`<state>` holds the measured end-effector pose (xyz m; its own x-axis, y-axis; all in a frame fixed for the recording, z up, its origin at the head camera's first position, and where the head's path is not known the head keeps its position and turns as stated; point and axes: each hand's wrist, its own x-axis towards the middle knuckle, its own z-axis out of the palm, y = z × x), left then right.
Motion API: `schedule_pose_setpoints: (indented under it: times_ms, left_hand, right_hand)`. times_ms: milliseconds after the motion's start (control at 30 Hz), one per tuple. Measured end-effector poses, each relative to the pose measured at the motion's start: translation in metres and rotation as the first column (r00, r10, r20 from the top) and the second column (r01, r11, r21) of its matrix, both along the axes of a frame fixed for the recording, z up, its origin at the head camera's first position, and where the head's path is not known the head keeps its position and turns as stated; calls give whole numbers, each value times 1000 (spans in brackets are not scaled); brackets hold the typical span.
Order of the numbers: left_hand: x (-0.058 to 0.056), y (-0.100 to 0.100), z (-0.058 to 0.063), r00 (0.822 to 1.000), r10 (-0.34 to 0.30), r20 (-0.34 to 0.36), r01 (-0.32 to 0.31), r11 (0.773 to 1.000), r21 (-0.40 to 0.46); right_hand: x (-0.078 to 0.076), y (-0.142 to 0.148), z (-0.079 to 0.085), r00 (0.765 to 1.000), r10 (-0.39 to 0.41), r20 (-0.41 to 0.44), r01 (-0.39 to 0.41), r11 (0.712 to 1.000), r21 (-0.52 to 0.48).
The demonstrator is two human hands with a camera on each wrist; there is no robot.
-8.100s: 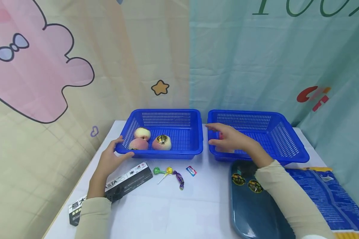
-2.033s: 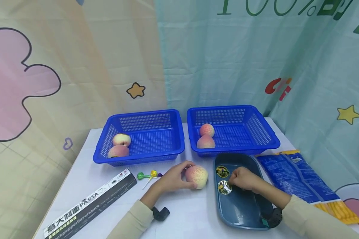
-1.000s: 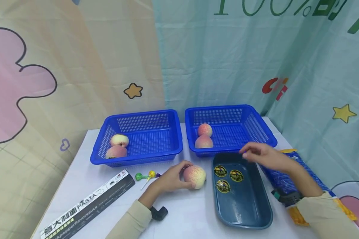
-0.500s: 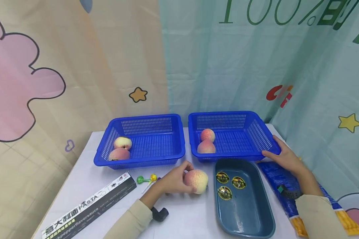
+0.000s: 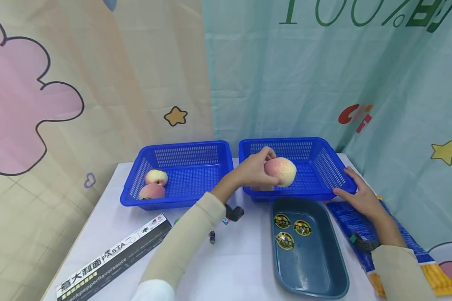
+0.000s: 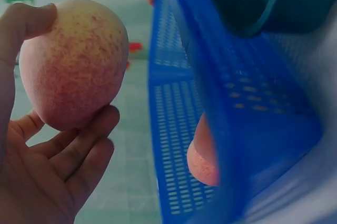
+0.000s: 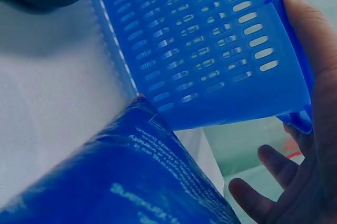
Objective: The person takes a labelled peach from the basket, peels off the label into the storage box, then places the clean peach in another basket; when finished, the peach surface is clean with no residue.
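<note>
My left hand [image 5: 254, 170] grips a pink-and-yellow peach [image 5: 282, 171] over the right blue basket [image 5: 305, 195]. In the left wrist view the thumb lies on top of this peach [image 6: 76, 66], with the fingers beneath it. Another peach [image 6: 201, 163] shows inside that basket; in the head view my left hand mostly covers what lies there. My right hand [image 5: 361, 198] holds the basket's right front corner, its thumb [image 7: 310, 29] along the rim and the other fingers spread outside. Two peaches [image 5: 152, 190] sit at the left end of the left blue basket [image 5: 184, 201].
A dark teal tray [image 5: 309, 267] bearing round black-and-gold stickers [image 5: 302, 228] stands before the right basket. Beside it lies a blue-and-yellow bag [image 5: 355, 221] under my right forearm. A long pasta box [image 5: 114, 259] lies at left. Small sweets, including a purple one [image 5: 212, 237], are partly hidden by my left arm.
My left hand has carried the peach from the table up and right, over the right basket. My right hand has left the tray, where three stickers now show, and moved to the basket's corner.
</note>
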<state>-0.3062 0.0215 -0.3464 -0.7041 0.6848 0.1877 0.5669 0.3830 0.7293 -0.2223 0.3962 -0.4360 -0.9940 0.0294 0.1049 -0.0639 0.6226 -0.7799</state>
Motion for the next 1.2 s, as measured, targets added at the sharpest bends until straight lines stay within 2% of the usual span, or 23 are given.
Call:
schedule_pose_setpoints:
  times_ms: [100,167,233,333,400,467,533,600,667,700,767,800,900,967,1000,1033,1100,1133,1200]
  left_hand:
    - [-26,33,10,999,4,-47,-11,990,-143]
    - [-37,52,9,995,-2,-103,-25,966,-257]
    - [-41,66,4,985,-9,-170,-60,918,-392]
    - [-40,80,-7,965,-51,-258,-109,815,-569]
    - [-36,86,-12,964,-72,-257,-113,763,-636]
    - [-32,89,-18,982,-61,-181,-73,757,-650]
    - [-29,90,-22,987,-75,-144,-39,753,-657]
    - [-27,90,-25,985,-103,-136,-13,750,-662]
    - [-27,91,-27,977,-136,-167,-10,746,-665]
    - [-28,92,-27,972,-147,-182,-12,747,-665]
    - [-29,88,-27,979,-129,-158,-5,762,-648]
    - [-29,85,-26,987,-109,-121,8,775,-632]
    - [-31,70,-23,996,-82,-33,50,831,-554]
    - [-31,54,-20,996,-91,1,80,875,-477]
    - [-30,44,-18,995,-94,18,93,900,-427]
    - [-28,32,-17,994,-106,6,101,921,-377]
    - [-21,1,-15,995,-101,-15,93,951,-294]
    - [-16,-17,-16,995,-90,-40,77,964,-256]
    - [0,-62,-19,995,-8,-103,-13,979,-201]
  right_hand:
    - [0,2,-2,1000,-10,7,10,999,-30]
    - [0,1,-3,1000,-16,14,17,999,-50]
    - [0,1,-5,1000,-17,14,18,998,-56]
    - [0,-1,-8,1000,-17,15,18,998,-60]
    - [1,0,-10,1000,-22,16,23,998,-60]
    - [1,2,-10,999,-29,27,31,998,-57]
    - [1,4,-9,999,-31,40,33,998,-53]
    - [0,6,-7,999,-23,48,25,998,-49]
    - [-2,8,-5,998,-16,58,19,999,-46]
    - [-2,9,-4,998,-15,59,17,999,-43]
    - [-5,9,-3,998,-3,63,5,999,-42]
    - [-6,8,-3,998,3,64,0,999,-42]
    - [-8,8,-2,998,18,54,-16,999,-35]
    - [-8,9,-1,998,21,53,-20,1000,-17]
    - [-7,10,1,998,20,60,-20,1000,0]
    - [-6,11,3,997,21,74,-22,1000,19]
    - [-4,14,7,994,23,106,-30,997,66]
    - [-4,15,10,993,22,116,-33,995,91]
    - [-4,15,17,995,41,89,-50,993,106]
